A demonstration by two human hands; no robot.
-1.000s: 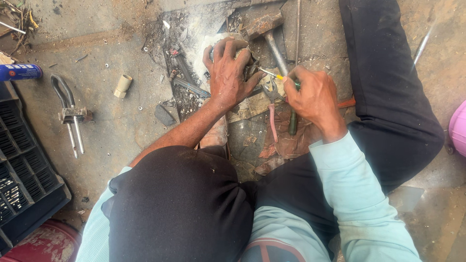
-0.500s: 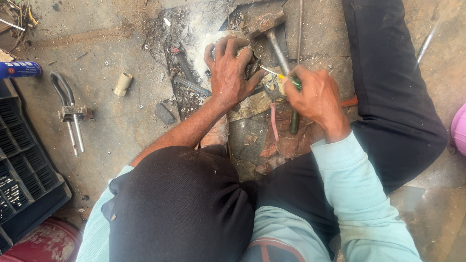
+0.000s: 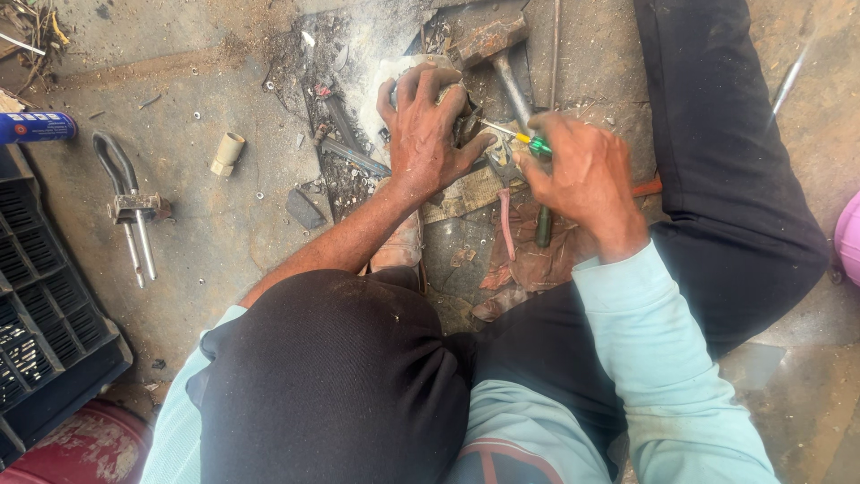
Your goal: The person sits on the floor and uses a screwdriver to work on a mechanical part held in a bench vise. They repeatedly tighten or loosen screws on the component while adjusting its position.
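Two hands at work on the dusty floor (image 3: 206,233): left hand (image 3: 428,134) clamped over a small metal part (image 3: 468,118), steadying it; right hand (image 3: 580,175) closed round a green-handled screwdriver (image 3: 524,140), tip angled in.

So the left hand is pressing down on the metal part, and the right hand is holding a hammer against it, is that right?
Not quite. The left hand does press on the metal part, but the right hand holds a small green-handled screwdriver, not a hammer. The hammer lies untouched on the ground beyond the hands, as the head view shows.
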